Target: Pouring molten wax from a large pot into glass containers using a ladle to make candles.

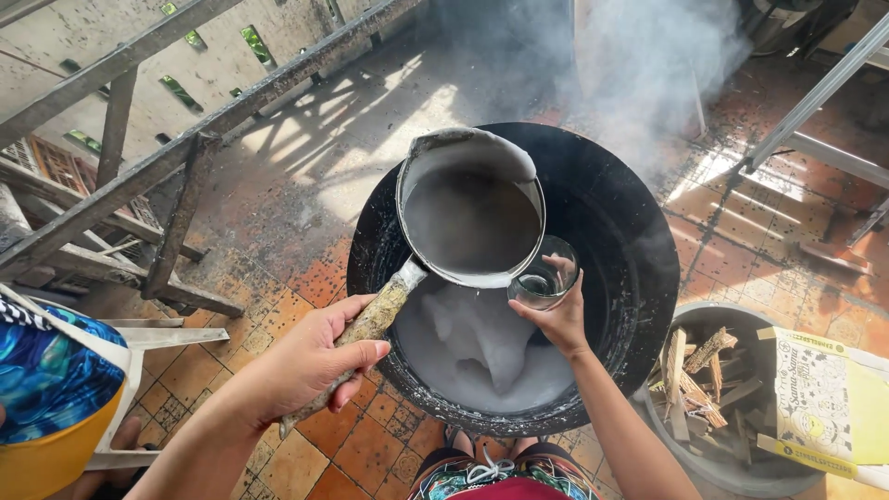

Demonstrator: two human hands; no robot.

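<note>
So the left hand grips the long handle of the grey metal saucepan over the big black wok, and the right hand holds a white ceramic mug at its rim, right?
Not quite: the head view shows the right hand holding a clear drinking glass, not a mug. The left hand does grip the grey metal saucepan over the big black wok.

wok (639,268) rim ringed, floor (306,194) leftward open

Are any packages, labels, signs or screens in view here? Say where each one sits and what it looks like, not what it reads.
Cardboard box: far right, resting over the rim of the grey tub of firewood; flat, rectangular, white panel with dark print, yellow sides.
No signs or screens in view.
</note>
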